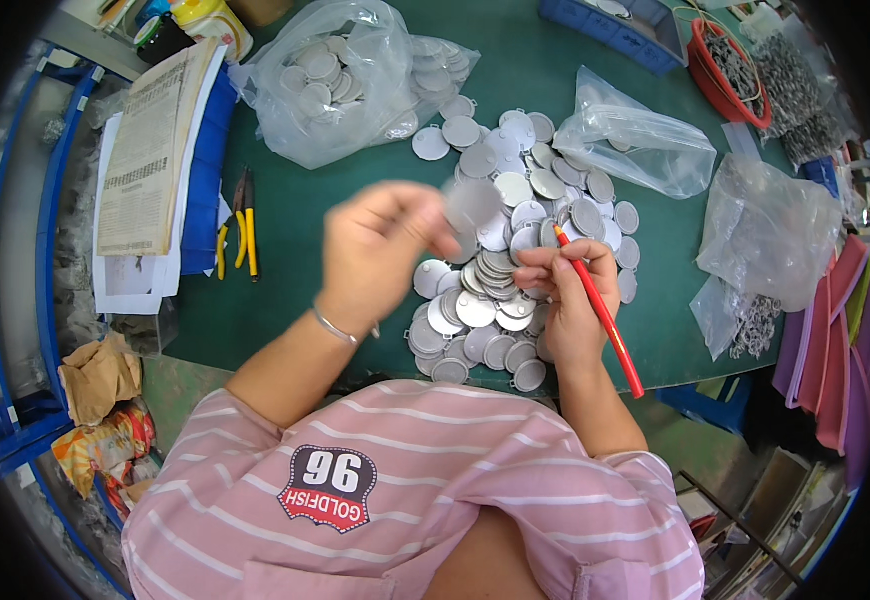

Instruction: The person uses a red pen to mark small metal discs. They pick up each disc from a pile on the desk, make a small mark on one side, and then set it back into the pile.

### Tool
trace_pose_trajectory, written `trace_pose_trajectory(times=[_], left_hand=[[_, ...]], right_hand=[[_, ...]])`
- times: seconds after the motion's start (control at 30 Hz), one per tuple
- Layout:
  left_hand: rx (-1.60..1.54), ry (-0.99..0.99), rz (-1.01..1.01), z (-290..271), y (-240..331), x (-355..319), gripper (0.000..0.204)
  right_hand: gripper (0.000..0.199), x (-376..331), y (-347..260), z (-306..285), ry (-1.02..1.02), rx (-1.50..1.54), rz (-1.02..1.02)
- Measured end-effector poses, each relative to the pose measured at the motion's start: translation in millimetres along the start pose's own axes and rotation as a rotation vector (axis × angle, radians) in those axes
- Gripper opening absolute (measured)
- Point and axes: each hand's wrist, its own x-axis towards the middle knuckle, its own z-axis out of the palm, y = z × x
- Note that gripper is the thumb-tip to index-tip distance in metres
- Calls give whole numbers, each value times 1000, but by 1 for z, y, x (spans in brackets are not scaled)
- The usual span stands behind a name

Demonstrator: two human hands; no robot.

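The left hand (375, 250), blurred, pinched one round metal disc (473, 203) at its fingertips above the pile (515, 250) of discs, too many to count, spread on the green table (285, 260). The right hand (570, 295) was curled around one red pencil (602, 312), its fingertips touching the pile's middle. Three clear bags lay around: one bag of discs (340, 80) at the back, one near-empty bag (635, 140) to the right, one chain bag (770, 240) farther right, and one pair of yellow-handled pliers (238, 225) to the left.
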Motion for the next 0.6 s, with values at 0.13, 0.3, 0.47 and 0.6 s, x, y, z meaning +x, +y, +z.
trace_pose_trajectory(times=[0.13,0.3,0.47,0.6], left_hand=[[628,408,266,-45,46,63,17],[995,297,732,-25,39,71,11],[1288,-106,656,-3,-31,74,18],[1445,-148,659,-12,-50,91,15]], right_hand=[[7,-3,1,-5,-4,-22,-21],[7,-5,1,-4,-49,2,-13],[7,-6,-2,-3,-59,0,-30],[6,-7,-5,-9,-42,-40,-48]])
